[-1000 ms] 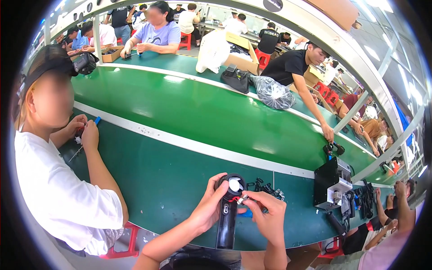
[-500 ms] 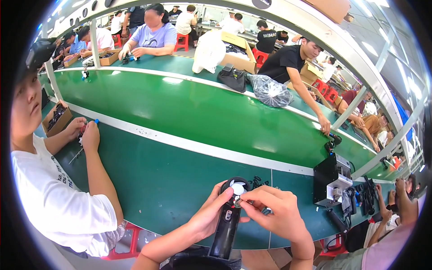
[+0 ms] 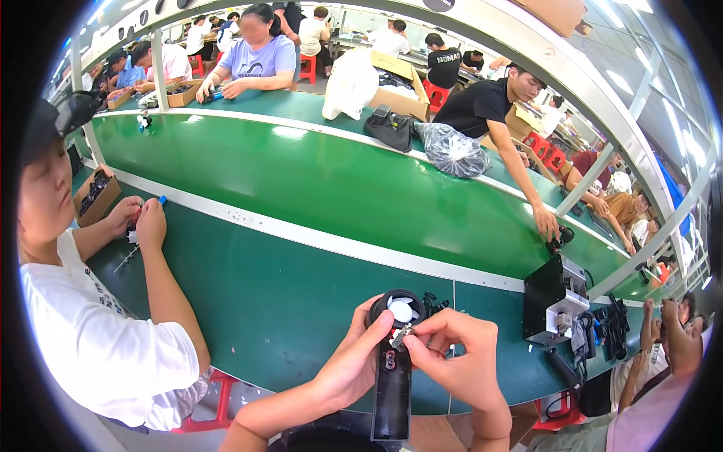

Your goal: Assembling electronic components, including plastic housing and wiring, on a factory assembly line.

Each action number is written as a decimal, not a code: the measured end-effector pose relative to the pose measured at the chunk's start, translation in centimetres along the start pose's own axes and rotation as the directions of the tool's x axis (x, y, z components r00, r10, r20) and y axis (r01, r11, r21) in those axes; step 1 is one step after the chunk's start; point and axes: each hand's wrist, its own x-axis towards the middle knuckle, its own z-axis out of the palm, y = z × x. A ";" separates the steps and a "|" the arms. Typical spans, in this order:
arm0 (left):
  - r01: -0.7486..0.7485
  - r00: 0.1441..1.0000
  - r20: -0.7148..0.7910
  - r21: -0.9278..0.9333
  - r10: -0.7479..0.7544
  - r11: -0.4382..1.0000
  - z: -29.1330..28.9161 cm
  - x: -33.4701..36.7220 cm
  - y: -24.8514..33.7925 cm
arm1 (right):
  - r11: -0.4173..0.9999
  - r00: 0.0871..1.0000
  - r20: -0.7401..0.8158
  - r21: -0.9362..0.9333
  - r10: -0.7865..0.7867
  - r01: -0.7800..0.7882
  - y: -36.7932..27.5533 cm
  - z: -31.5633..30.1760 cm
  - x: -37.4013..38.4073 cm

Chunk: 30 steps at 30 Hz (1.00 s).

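- You are gripping a black handheld fan [image 3: 393, 369] upright in front of you, just above the near edge of the green work surface [image 3: 301, 286]: your left hand [image 3: 354, 361] is wrapping the neck below the round fan head [image 3: 401, 309], thumb pressing against its rim.
- Your right hand [image 3: 456, 354] is pinching a small metal part [image 3: 399, 336] against the body just under the head; I think thin dark wires [image 3: 433, 348] are trailing from it, but it is too small to tell.
- That part is sitting only between your fingertips. If the pinch is loosening, it is likely dropping onto your lap or the floor rather than the table, because the fan is hanging over the table's edge.
- The long handle is hanging free below your left hand; a twist from the right hand could be swinging it and pulling the part out of line.
- If those are wires, tugging sideways could be straining them.
- More small black parts [image 3: 433, 303] are lying on the table just behind the fan head, near enough for your knuckles to be knocking them.
- The green surface is running in two long lanes split by a pale rail [image 3: 316, 239]. A black box-shaped device [image 3: 553, 297] with cables is standing to your right.
- A person in a white shirt [image 3: 105, 354] is working at your left beside a cardboard box of parts [image 3: 94, 197]; across the bench another is reaching a hand [image 3: 544, 224] down to the surface, and others are sitting further back on red stools among cartons.
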 end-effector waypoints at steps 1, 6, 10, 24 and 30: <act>0.002 1.000 -0.001 0.000 -0.002 1.000 0.0 0.0 -0.1 | 0.997 0.997 0.038 0.039 0.063 -0.064 -0.2 -0.3 0.1; 0.017 0.997 0.072 -0.046 -0.013 0.999 0.0 -0.5 0.4 | 0.935 0.903 0.367 0.183 0.223 -0.305 -1.5 -2.3 2.3; -0.015 0.995 0.102 -0.046 0.020 0.999 0.5 -0.6 0.6 | 0.892 0.806 0.508 0.145 0.304 -0.428 -3.0 -3.0 3.3; 0.033 0.986 0.164 -0.047 -0.025 0.998 0.9 -1.2 0.8 | 0.949 0.855 0.440 0.019 0.274 -0.314 -3.9 -3.2 2.4; -0.113 0.993 0.050 0.043 0.111 0.993 1.5 -1.7 0.6 | 0.990 0.937 0.330 0.029 0.119 -0.135 -3.8 -2.8 1.2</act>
